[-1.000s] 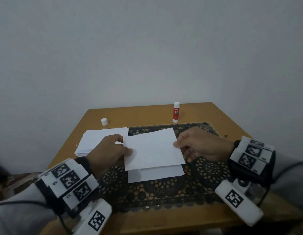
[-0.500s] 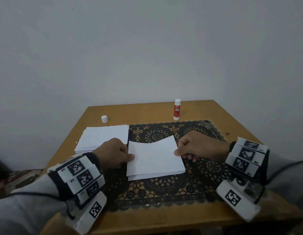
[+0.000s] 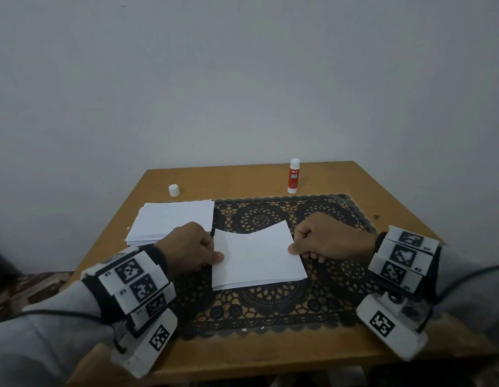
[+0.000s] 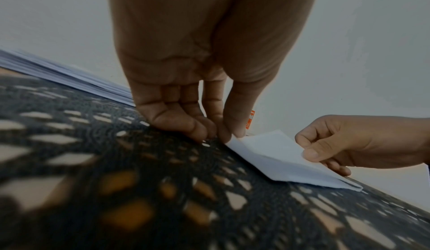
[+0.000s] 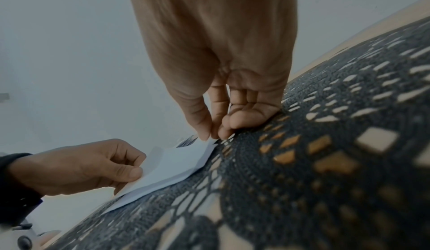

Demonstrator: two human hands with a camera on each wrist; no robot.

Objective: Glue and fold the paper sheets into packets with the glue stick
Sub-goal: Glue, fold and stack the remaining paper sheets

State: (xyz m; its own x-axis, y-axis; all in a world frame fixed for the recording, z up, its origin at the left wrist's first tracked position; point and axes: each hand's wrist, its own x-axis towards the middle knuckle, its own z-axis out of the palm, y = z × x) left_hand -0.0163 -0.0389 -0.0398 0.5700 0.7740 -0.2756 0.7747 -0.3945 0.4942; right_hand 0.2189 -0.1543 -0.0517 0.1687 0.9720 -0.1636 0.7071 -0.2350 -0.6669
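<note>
A white paper sheet [image 3: 255, 259] lies folded over on the black lace mat [image 3: 270, 311], its upper flap bowed up in the middle. My left hand [image 3: 212, 254] pinches the sheet's left edge between thumb and fingers [image 4: 229, 134]. My right hand [image 3: 297, 247] pinches the right edge [image 5: 209, 136]. The folded sheet [image 4: 286, 162] also shows in both wrist views [image 5: 172, 165]. A red and white glue stick [image 3: 293, 176] stands uncapped at the table's back, and its white cap [image 3: 174, 190] stands at the back left.
A stack of white sheets [image 3: 173, 222] lies left of the mat on the wooden table [image 3: 382, 196]. A plain wall rises behind the table. Bare mat stretches in front of the folded sheet.
Both hands have brought the upper flap down toward me over the lower layer, so the strip of lower sheet showing at the front has nearly vanished. The hands moved slightly nearer.
</note>
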